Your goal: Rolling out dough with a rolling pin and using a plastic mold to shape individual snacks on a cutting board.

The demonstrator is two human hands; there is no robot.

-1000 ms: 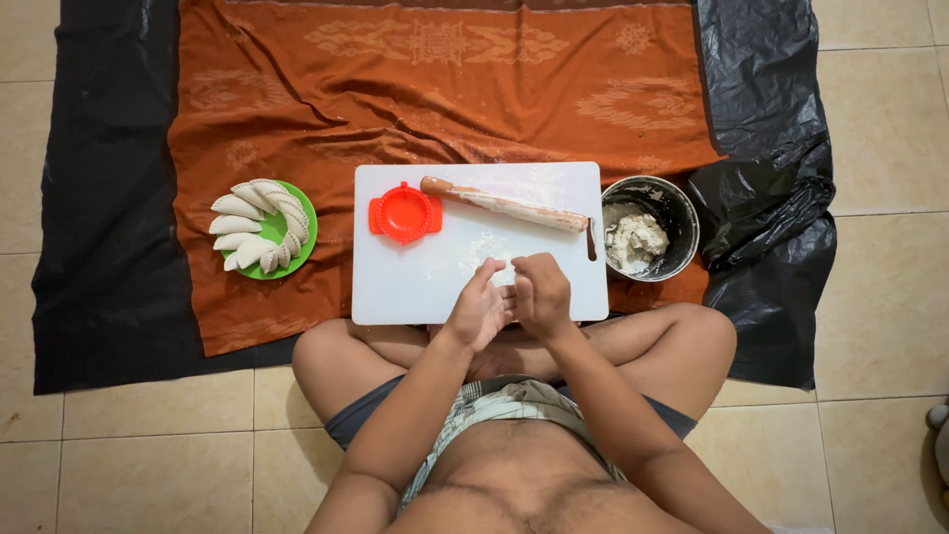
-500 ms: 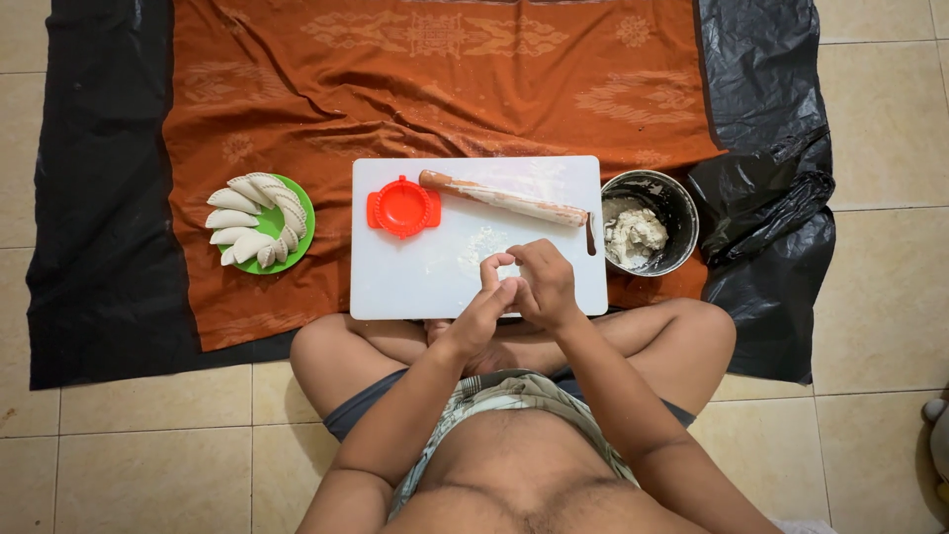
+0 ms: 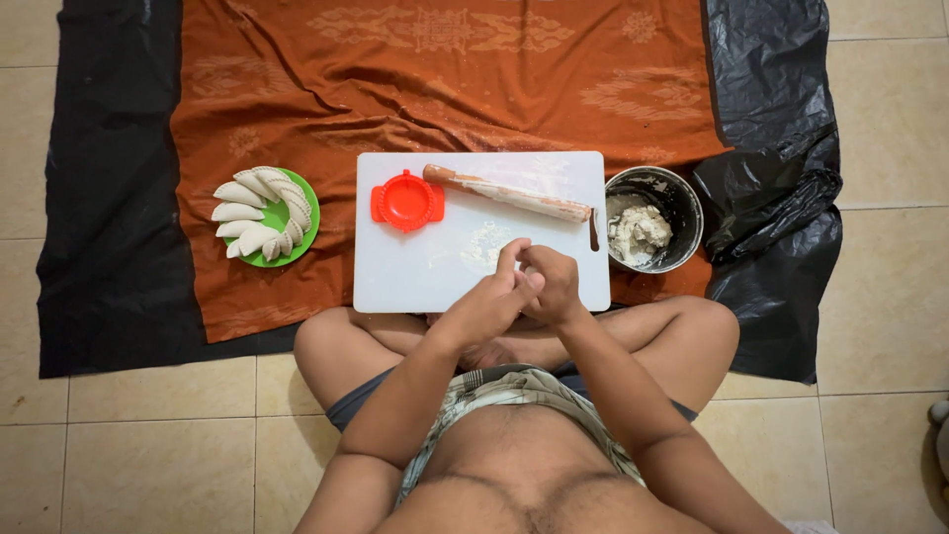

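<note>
Over the white cutting board [image 3: 415,282], both hands met.
Left hand [image 3: 491,300] and right hand [image 3: 552,285] pressed together; anything pinched between them stayed hidden, with the red press [image 3: 406,201] at ten o'clock.

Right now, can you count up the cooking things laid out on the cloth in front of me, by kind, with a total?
White rectangular plastic cutting board: 1
Wooden rolling pin: 1
Red round plastic dumpling press: 1
Round metal bowl of pale dough: 1
Green round plate of folded white dumplings: 1
Total: 5
</note>
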